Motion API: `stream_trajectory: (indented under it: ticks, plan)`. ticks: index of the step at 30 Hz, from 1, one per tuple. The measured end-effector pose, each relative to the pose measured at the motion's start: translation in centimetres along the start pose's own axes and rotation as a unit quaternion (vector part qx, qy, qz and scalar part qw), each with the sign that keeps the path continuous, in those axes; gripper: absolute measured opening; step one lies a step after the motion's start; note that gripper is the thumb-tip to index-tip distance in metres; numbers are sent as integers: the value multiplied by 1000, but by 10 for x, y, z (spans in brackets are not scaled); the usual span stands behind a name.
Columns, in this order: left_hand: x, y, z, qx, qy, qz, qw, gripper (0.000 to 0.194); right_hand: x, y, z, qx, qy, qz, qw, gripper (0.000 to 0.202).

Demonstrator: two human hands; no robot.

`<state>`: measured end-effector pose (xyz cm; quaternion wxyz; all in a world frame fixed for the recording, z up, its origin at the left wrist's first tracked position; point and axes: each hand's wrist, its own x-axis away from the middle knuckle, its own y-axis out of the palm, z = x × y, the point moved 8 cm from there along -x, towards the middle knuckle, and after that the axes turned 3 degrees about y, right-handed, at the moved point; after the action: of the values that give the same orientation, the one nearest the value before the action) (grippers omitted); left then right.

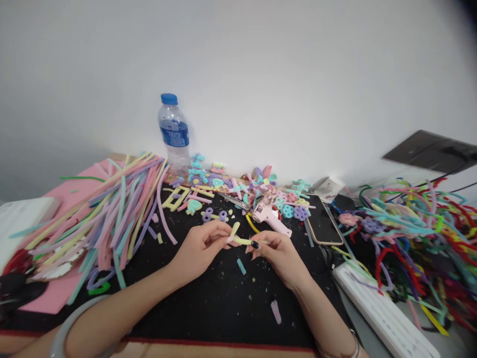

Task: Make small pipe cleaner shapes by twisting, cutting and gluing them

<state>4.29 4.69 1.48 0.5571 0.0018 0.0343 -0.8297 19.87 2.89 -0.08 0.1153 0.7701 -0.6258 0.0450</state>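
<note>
Between my two hands is a small piece made of pale yellow pipe cleaner (pixel 242 241), with one short end sticking up at its left. My left hand (pixel 203 248) pinches its left end, where a pinkish bit shows. The fingers of my right hand (pixel 274 251) are closed on its right end. Just behind the hands lie a pink glue gun (pixel 271 220), scissors (pixel 238 202) and a purple and yellow pipe cleaner shape (pixel 215 216). A short teal piece (pixel 241 266) lies on the black mat (pixel 208 313) below the hands.
Long pastel pipe cleaners (pixel 130 199) are heaped at left. A water bottle (pixel 174 134) stands by the wall. Finished shapes (pixel 261 184) line the back. At right are a phone (pixel 323 221), a white power strip (pixel 383 308) and a tangle of coloured pipe cleaners (pixel 428 243).
</note>
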Motion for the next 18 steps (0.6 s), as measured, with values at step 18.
stream_trajectory:
  ticks: [18]
  plan:
    - [-3, 6, -12, 58, -11, -26, 998, 15, 4, 4, -10, 122, -61, 14, 991, 12]
